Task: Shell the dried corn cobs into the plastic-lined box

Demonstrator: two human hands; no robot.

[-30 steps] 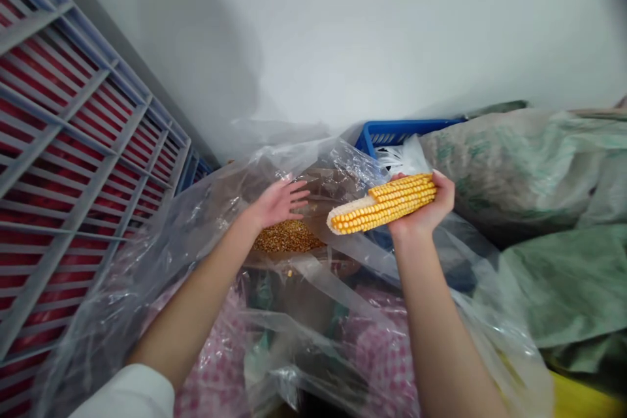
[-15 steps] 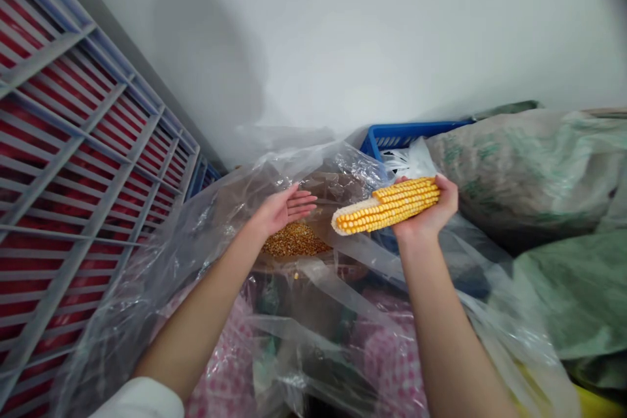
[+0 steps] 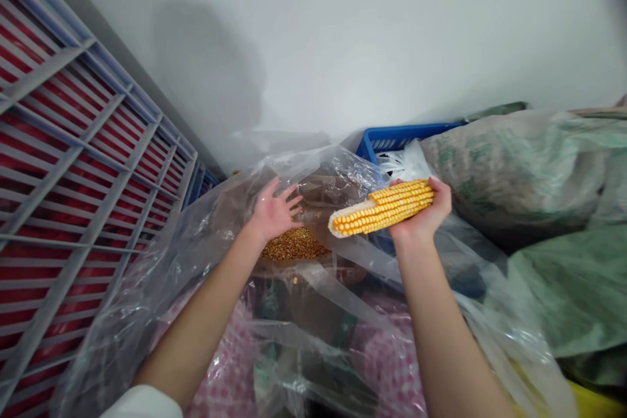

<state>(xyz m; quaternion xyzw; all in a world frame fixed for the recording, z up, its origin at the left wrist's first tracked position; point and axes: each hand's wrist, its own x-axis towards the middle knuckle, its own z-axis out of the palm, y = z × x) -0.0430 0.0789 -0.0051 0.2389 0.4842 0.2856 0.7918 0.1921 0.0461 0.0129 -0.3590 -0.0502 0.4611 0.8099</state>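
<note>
My right hand (image 3: 425, 217) is closed round the thick end of a dried yellow corn cob (image 3: 379, 208), held level with its pale stripped tip pointing left. My left hand (image 3: 274, 211) is open, palm up and fingers spread, just left of the cob's tip without touching it. Under both hands lies a heap of loose corn kernels (image 3: 294, 245) inside a wide clear plastic bag (image 3: 196, 248).
A grey and red slatted crate wall (image 3: 73, 170) rises on the left. A blue plastic basket (image 3: 392, 137) stands behind the bag against the white wall. Bulging green woven sacks (image 3: 529, 170) fill the right side. Pink checked cloth (image 3: 382, 359) shows beneath the plastic.
My left hand's fingers have spread and tipped upward, and the hand has drawn slightly left of the kernels. The cob in my right hand has barely shifted.
</note>
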